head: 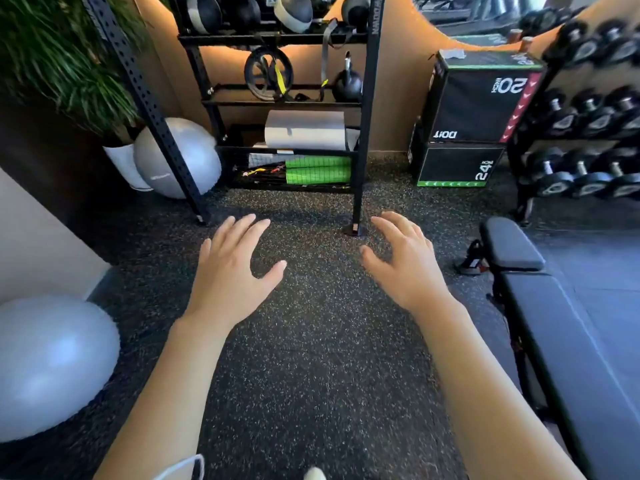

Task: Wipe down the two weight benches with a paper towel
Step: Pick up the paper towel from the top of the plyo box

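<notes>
Over the speckled floor at centre frame, left hand (235,268) and right hand (405,265) hover, fingers spread, empty, likely reaching for a towel; weight bench (568,327) waits lower right.

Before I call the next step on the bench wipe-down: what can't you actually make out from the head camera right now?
- Paper towel: a large pale roll sits on the rack's low shelf; too soft to tell if it is towel.
- Second bench: only one weight bench shows, cut by the right edge.
- Bench surface: glare hides whether it is clean.
- Left hand and right hand: backs show, palms hidden; they appear empty.
</notes>
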